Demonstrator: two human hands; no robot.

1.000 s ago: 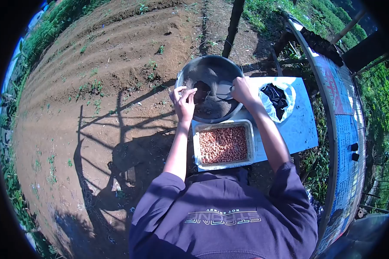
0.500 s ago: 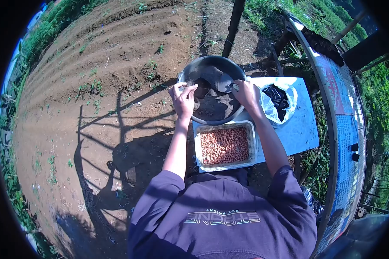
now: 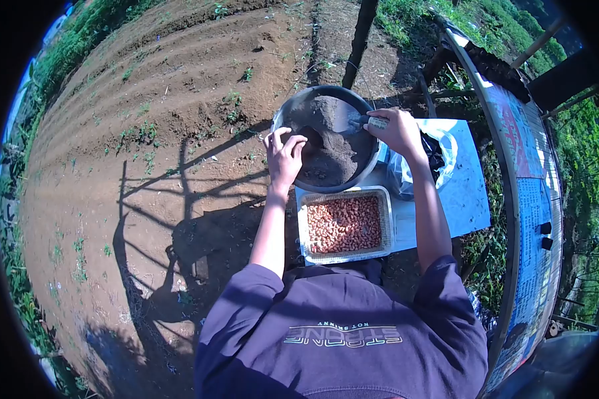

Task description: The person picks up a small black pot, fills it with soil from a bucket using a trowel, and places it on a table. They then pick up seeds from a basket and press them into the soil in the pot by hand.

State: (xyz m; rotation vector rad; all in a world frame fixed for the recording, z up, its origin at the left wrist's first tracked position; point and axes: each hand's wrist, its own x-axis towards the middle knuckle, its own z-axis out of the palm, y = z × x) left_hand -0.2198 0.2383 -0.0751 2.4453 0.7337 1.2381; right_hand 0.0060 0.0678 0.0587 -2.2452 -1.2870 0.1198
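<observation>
Grey soil fills the pan, upper centre of frame. Left hand grips the near rim; right hand is closed on a trowel handle. Keep pan steady, scoop shallow to avoid spilling into the peanut tray.

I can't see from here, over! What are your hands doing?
Left hand on bowl rim. Right hand gripping a scoop in the soil. Peanut tray nearer, nothing blocking.
</observation>
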